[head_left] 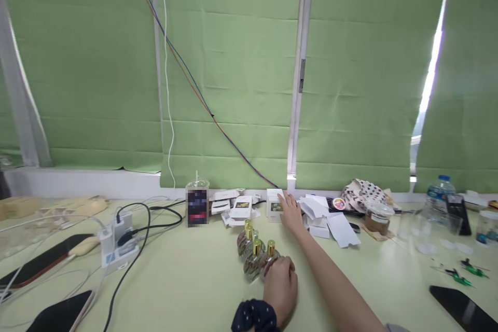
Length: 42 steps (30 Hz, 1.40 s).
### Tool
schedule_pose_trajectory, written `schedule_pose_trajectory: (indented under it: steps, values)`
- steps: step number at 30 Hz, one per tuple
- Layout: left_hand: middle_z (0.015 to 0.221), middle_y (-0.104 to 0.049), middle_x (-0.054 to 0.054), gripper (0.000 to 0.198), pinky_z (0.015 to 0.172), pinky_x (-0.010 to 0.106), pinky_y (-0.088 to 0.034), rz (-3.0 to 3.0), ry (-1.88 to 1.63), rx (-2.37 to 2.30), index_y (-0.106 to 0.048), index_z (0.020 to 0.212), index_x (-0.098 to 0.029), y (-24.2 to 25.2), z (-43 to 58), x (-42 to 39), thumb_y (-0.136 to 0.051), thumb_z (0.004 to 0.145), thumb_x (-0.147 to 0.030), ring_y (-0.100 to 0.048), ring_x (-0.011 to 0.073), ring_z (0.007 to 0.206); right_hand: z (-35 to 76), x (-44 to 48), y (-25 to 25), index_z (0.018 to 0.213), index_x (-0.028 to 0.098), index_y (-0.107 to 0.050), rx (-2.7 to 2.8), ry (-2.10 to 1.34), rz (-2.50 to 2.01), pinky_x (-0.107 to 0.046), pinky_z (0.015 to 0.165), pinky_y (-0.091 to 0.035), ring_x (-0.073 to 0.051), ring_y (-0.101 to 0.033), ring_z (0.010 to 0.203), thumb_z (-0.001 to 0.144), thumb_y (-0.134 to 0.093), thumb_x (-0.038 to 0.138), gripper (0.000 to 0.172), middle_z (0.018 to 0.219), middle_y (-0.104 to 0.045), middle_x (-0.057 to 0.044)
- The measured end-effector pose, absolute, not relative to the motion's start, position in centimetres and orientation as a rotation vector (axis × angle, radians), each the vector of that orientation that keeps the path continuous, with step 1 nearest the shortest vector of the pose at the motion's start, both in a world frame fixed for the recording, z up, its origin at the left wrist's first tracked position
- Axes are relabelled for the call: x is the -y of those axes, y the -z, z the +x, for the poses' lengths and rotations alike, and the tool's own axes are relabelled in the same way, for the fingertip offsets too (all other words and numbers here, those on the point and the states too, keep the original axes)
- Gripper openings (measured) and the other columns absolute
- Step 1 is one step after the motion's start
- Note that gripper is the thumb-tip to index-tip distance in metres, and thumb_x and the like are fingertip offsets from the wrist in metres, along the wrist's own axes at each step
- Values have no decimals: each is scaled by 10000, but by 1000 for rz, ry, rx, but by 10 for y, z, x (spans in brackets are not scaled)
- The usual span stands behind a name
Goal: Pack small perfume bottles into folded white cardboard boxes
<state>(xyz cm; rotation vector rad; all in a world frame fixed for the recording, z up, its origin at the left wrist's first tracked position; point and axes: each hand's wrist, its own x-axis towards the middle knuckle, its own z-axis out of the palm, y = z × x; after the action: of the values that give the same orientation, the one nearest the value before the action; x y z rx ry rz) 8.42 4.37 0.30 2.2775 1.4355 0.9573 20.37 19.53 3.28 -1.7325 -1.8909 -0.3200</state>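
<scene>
Several small glass bottles (pixel 251 259) with gold caps stand close together on the table. My left hand (pixel 280 284), with a dark dotted scrunchie (pixel 254 315) at its wrist, is closed against the nearest right-hand bottle. Its curled fingers hide whatever is inside them. Farther back, my right hand (pixel 290 211) reaches out with its fingers stretched and apart. Its fingertips overlap the right edge of a white box (pixel 274 211) bearing a small picture. Loose white boxes and folded card (pixel 317 212) lie just right of that hand.
More white boxes (pixel 241 207) lie left of centre, beside a lidded cup (pixel 197 207). A power strip (pixel 119 241) with cables and dark phones (pixel 58 314) occupies the left. Toward the right are a food tub (pixel 377 217), water bottle (pixel 440 194), green-handled tools (pixel 459 276) and another phone (pixel 465 306).
</scene>
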Motion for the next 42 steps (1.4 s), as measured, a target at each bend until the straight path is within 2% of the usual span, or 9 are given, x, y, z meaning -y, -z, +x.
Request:
schedule_pose_trajectory:
  steps: [6, 15, 19, 21, 26, 29, 34, 38, 42]
  values:
    - [748, -671, 57, 258, 658, 283, -373, 2198, -971, -1539, -618, 728, -175, -6, 80, -47, -393, 770, -57, -610, 187, 719, 198, -202, -28, 1340, 194, -417, 1963, 411, -1718, -519, 1037, -192, -293, -311, 1310, 801, -418, 36, 561, 1414, -416, -141]
    - [748, -681, 51, 247, 665, 271, -399, 2162, -962, -1583, -634, 738, -178, -6, 74, -58, -410, 796, -92, -629, 184, 727, 193, -188, -40, 1124, 191, -531, 1921, 330, -1660, -346, 836, -398, -269, -489, 1033, 734, -578, 81, 407, 1128, -517, -128]
    - [976, -677, 94, 339, 797, 329, -452, 2172, -1016, -1417, -584, 1082, -159, -5, 74, -58, -399, 804, -102, -637, 210, 867, 205, -168, -37, 959, 200, -549, 1957, 242, -1556, -309, 825, -406, -241, -486, 980, 663, -507, -1, 361, 1017, -539, -80]
    - [1166, -601, 122, 450, 888, 359, -446, 2221, -1088, -1294, -478, 1238, -156, -5, 76, -57, -400, 799, -99, -598, 226, 1020, 218, -157, -34, 889, 202, -538, 1924, 142, -1488, -311, 828, -407, -231, -490, 959, 621, -490, -12, 347, 982, -543, -63]
    - [1377, -372, 140, 516, 1059, 409, -346, 2341, -1299, -1089, -377, 1313, -159, -5, 87, -54, -400, 803, -83, -373, 239, 1301, 267, -126, -33, 800, 208, -512, 1824, -401, -1197, -313, 790, -436, -226, -517, 957, 555, -549, 66, 285, 965, -549, -41]
    - [1460, -249, 140, 551, 1092, 446, -299, 2350, -1332, -1047, -318, 1355, -177, -5, 92, -58, -450, 822, -134, -273, 255, 1362, 288, -108, -34, 778, 210, -511, 1740, -737, -1093, -295, 756, -450, -239, -521, 1034, 536, -573, 92, 276, 1068, -555, -56]
    - [1500, -199, 145, 615, 1106, 476, -262, 2268, -1151, -1006, -329, 1370, -186, -1, 98, -70, -560, 810, -288, -223, 293, 1386, 295, -92, -25, 672, 193, -493, 1550, -1074, -959, -308, 770, -443, -252, -547, 1043, 495, -572, 93, 218, 1145, -582, -74]
    - [1440, -330, 177, 725, 1108, 471, -241, 2116, -1043, -998, -349, 1371, -150, 0, 104, -79, -630, 752, -402, -277, 320, 1354, 293, -91, -19, 690, 192, -545, 1385, -1299, -844, -277, 677, -442, -230, -577, 943, 509, -570, 116, 198, 1096, -605, -66]
    - [1231, -525, 157, 741, 1023, 442, -352, 2020, -1089, -1048, -454, 1264, -120, -1, 106, -87, -714, 646, -435, -460, 318, 1179, 295, -88, -25, 867, 230, -567, 1200, -1377, -791, -248, 638, -441, -192, -581, 882, 530, -635, 137, 356, 1021, -597, -48]
